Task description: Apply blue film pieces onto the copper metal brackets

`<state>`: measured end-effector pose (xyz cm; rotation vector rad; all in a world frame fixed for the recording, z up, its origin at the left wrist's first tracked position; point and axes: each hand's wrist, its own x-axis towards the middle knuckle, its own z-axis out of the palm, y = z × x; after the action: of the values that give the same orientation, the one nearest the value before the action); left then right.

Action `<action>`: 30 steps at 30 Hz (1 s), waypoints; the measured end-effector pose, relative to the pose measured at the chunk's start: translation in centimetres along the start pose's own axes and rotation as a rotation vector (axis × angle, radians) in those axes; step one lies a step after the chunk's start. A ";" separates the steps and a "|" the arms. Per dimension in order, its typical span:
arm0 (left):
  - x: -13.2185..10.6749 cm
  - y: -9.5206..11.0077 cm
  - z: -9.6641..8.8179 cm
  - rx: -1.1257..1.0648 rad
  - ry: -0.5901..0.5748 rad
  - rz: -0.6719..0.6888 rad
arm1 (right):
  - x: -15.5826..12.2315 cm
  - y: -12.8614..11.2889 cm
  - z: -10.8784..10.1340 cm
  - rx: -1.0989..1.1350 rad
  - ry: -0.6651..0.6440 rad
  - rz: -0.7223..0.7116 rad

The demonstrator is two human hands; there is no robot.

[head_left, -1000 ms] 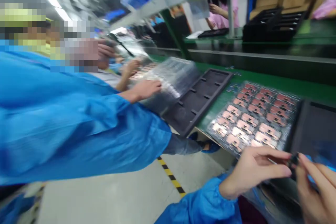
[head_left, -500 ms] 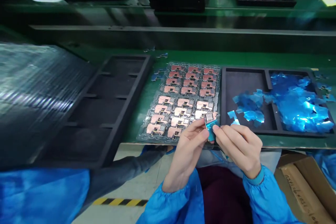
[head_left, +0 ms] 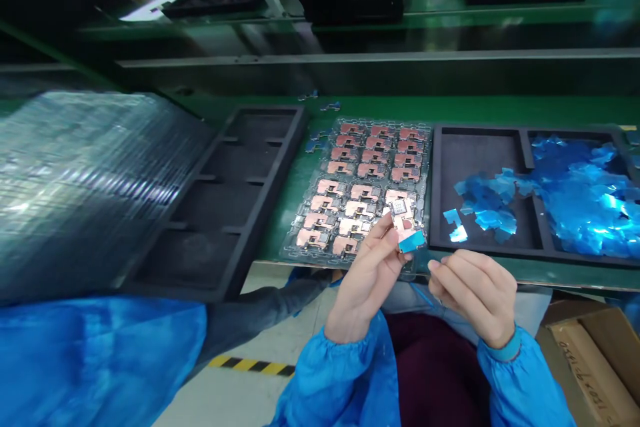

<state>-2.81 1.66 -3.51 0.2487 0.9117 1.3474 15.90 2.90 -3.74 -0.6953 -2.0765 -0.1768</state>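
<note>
Pinched in my left hand (head_left: 367,270) is a small copper-coloured circuit board (head_left: 404,219), tilted over the near right corner of the clear tray. A strip of blue film (head_left: 412,241) covers the board's lower end. Just to the right, apart from the board, is my right hand (head_left: 475,290), its thumb and fingertips pressed together. Whether anything is between them I cannot make out. Rows of similar circuit boards fill the clear plastic tray (head_left: 327,255) beyond my left hand.
At right, a black divided tray (head_left: 435,193) holds a heap of blue film pieces (head_left: 580,203). Another black tray (head_left: 300,140) and stacked clear trays (head_left: 90,193) stand left. Several small parts (head_left: 330,107) lie on the green bench. A blue sleeve (head_left: 100,347) shows lower left; co-workers sit opposite.
My right hand has drawn away from the circuit board to the right. My left hand still grips the board, now turned to show more copper surface. The whole view has shifted slightly.
</note>
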 end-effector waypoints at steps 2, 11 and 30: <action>0.2 -0.1 0.0 -0.018 0.010 0.005 | -0.5 0.0 -0.2 0.007 -0.005 -0.006; 0.6 0.3 0.6 -0.012 0.152 0.110 | -1.4 1.5 -0.3 0.092 0.287 0.534; 0.2 -2.1 1.7 0.269 0.180 0.309 | 1.3 -0.7 3.6 0.707 -0.099 0.903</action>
<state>-0.08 1.85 -3.81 0.4971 1.2462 1.5462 12.31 4.27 -4.66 -1.0966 -1.5481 1.0522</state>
